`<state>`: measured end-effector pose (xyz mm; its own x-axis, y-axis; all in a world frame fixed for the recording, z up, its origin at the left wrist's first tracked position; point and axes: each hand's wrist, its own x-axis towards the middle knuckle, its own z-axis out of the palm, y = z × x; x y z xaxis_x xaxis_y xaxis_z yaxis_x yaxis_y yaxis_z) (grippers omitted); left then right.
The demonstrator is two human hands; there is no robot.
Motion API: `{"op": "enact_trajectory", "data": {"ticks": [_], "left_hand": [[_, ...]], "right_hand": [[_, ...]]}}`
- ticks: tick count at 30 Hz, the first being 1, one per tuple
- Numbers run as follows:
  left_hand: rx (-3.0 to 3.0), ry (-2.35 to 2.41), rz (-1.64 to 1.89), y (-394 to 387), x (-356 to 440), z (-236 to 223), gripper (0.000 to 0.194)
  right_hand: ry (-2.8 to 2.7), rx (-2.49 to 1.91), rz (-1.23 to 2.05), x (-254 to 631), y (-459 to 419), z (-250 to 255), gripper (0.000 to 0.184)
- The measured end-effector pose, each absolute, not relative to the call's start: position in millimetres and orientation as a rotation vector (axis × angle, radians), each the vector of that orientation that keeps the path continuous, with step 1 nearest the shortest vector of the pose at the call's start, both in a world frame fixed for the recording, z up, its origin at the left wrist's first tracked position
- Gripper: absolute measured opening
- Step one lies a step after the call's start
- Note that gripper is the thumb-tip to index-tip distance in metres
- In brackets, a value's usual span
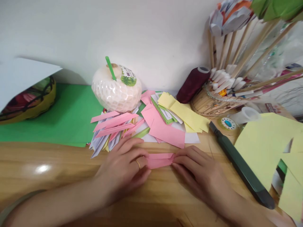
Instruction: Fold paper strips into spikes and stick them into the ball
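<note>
Both forearms reach in from the lower corners over the wooden table [71, 176], angled toward each other. The left hand [121, 165], with a ring on one finger, pinches the left end of a folded pink paper strip [161, 161], its fingers bent and its thumb below. The right hand [199, 170] grips the opposite end between thumb and curled fingertips, knuckles upward. The strip spans the gap between them, a crease running along its length. To the right, a dark long-handled tool [242, 164] lies slanted beside yellow paper [258, 135]. Just beyond the left hand sits a pile of folded strips [115, 124]; beyond the strip, loose pink pieces [165, 130] overlap. Farther back, a wrapped coconut [113, 91] stands near the wall [151, 37].
</note>
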<state>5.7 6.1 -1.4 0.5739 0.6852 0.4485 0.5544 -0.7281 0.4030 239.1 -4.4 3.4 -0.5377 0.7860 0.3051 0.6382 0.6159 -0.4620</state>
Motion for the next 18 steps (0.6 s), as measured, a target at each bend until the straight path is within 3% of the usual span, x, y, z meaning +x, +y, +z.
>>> {"op": "enact_trajectory", "data": {"ticks": [18], "left_hand": [[2.476, 1.128, 0.783, 7.6, 10.6, -1.8, 0.015]], "right_hand": [[-2.327, -1.205, 0.567, 239.7, -4.4, 4.6, 0.012]]}}
